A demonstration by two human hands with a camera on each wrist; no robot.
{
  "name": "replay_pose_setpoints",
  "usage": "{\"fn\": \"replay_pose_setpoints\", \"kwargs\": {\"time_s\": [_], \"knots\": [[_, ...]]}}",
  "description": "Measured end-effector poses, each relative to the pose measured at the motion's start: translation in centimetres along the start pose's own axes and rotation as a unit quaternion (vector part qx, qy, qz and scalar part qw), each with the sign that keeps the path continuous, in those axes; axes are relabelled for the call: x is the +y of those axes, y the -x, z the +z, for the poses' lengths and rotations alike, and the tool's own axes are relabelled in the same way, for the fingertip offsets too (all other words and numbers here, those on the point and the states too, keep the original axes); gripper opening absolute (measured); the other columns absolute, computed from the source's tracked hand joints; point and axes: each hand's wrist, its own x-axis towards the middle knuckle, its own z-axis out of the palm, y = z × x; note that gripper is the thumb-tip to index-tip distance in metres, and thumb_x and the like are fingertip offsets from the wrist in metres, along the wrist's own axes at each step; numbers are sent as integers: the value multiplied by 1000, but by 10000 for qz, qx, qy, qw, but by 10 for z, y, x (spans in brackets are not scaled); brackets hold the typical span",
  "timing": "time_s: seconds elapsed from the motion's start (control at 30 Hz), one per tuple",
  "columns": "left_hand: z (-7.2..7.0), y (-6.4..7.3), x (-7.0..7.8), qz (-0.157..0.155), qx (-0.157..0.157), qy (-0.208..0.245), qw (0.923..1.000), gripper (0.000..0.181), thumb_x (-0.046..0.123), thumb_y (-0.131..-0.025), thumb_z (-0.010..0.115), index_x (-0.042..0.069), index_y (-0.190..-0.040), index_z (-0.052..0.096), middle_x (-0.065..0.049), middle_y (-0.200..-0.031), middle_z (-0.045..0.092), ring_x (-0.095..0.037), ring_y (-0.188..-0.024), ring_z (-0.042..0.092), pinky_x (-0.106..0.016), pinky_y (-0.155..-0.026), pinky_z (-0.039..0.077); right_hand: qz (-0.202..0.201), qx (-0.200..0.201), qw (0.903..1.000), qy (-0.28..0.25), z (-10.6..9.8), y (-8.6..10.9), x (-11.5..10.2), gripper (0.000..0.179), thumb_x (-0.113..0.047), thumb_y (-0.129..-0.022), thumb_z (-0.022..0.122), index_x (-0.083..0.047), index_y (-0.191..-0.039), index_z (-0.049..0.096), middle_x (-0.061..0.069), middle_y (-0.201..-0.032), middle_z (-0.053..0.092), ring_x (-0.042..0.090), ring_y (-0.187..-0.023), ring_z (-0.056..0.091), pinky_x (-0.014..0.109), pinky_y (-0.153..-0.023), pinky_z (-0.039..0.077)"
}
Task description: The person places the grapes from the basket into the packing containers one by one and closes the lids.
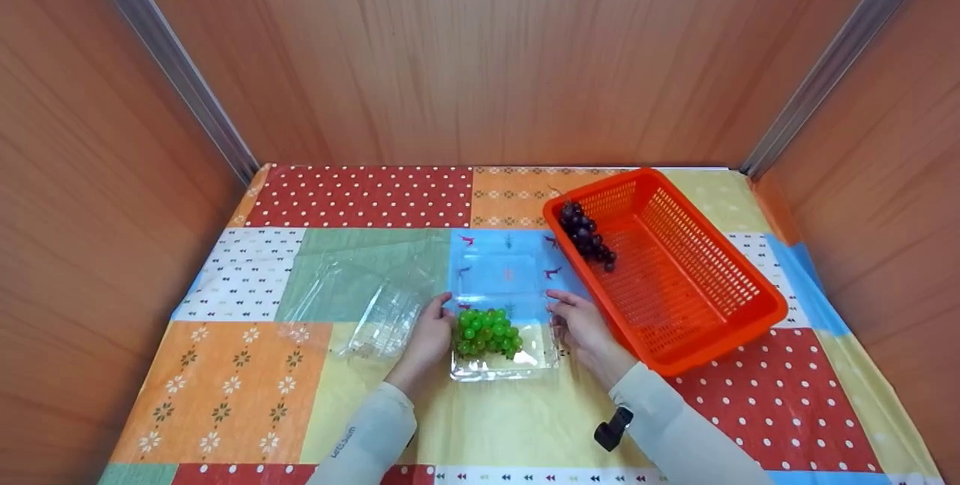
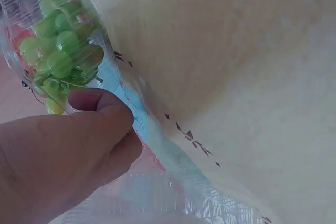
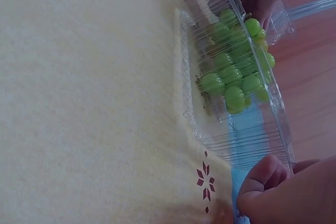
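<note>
A clear plastic clamshell box (image 1: 504, 375) lies in front of me, its lid (image 1: 499, 267) laid back away from me. Inside its near half sits a bunch of green grapes (image 1: 486, 332). My left hand (image 1: 429, 338) pinches the box's left edge; in the left wrist view its thumb and forefinger (image 2: 113, 111) come together beside the grapes. On the opposite side my right hand (image 1: 589, 331) grips the right edge, with thumb and curled fingers at the rim in the right wrist view. The far fingertips of both hands are partly hidden.
An orange-red plastic basket (image 1: 720, 346) stands at the right, close to my right hand, with dark grapes (image 1: 583, 233) at its left side. More clear plastic packaging (image 1: 386, 320) lies left of my left hand. Wooden panels (image 1: 480, 57) enclose the patchwork-clothed table.
</note>
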Motion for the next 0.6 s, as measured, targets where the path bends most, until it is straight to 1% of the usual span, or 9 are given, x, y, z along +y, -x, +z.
{"fn": "replay_pose_setpoints", "kwargs": {"time_s": [0.07,0.13,0.27,0.4,0.5,0.6], "knots": [[-1,-1,0,36,-1,35,10000,49,-2,-94,43,-11,-142,42,-17,-106,55,-28,-101,52,-42,-95,43,21,18,10000,-60,0,-1,1,36,2,-98,51,9,-133,54,8,-84,60,12,-62,49,22,-54,40],[-2,-2,0,99,7,39,9999,49,-5,-93,45,-12,-141,42,-15,-100,55,-25,-93,52,-37,-88,44,52,34,9999,-102,0,-1,1,36,2,-98,51,8,-134,54,8,-85,61,13,-63,50,22,-55,40],[-3,-2,-2,66,-14,198,9998,48,-6,-94,47,-10,-141,42,-13,-100,54,-20,-87,51,-28,-78,45,70,31,9999,-100,0,-2,0,37,1,-99,51,7,-135,54,9,-88,61,14,-67,52,24,-59,42],[-5,-1,-3,-123,-144,592,9981,50,-6,-95,47,-4,-145,39,-12,-101,51,-18,-81,50,-27,-66,45,56,16,9999,-111,-1,-2,-2,36,1,-98,52,5,-134,55,10,-90,62,17,-70,53,25,-63,44],[-7,0,-3,-168,-220,721,9970,51,-7,-96,47,-2,-145,37,-12,-101,51,-17,-76,48,-27,-61,44,82,9,9999,-129,-1,-2,-2,35,1,-99,52,4,-133,56,11,-92,62,18,-73,54,25,-65,45],[-8,2,-2,-146,-247,694,9972,51,-7,-95,49,-1,-144,37,-14,-101,52,-17,-74,49,-27,-60,44,96,5,9999,-141,-2,-3,-1,33,1,-98,53,4,-131,57,11,-91,62,18,-73,54,26,-66,46]]}}
